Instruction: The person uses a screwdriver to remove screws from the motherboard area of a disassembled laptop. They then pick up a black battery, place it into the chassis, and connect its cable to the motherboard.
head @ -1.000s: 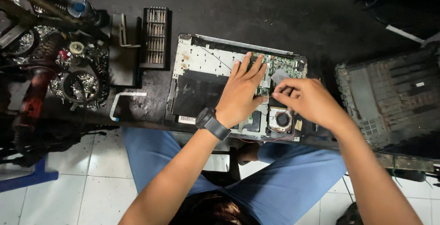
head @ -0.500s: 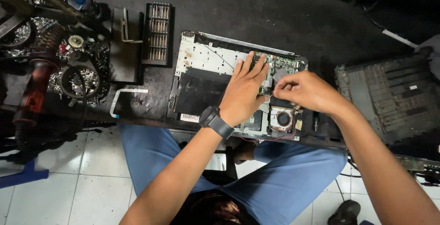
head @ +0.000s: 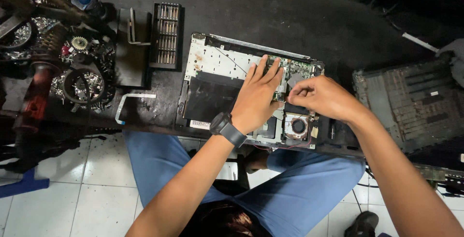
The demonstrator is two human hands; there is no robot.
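Here the opened laptop chassis [head: 220, 80] lies flat on the dark desk [head: 270, 14], its green circuit board [head: 295, 70] exposed, thin and probably fragile, best handled by its edges. The left hand [head: 258, 94] presses flat on it; the right hand [head: 321, 97] pinches something small, unidentifiable, above the cooling fan [head: 298, 126].

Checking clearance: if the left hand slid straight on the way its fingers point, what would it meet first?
The left hand lies flat on the opened laptop, fingers pointing up and right. Going on, it would probably cross the green circuit board first, then the laptop's far edge. Height over the board is hard to judge.
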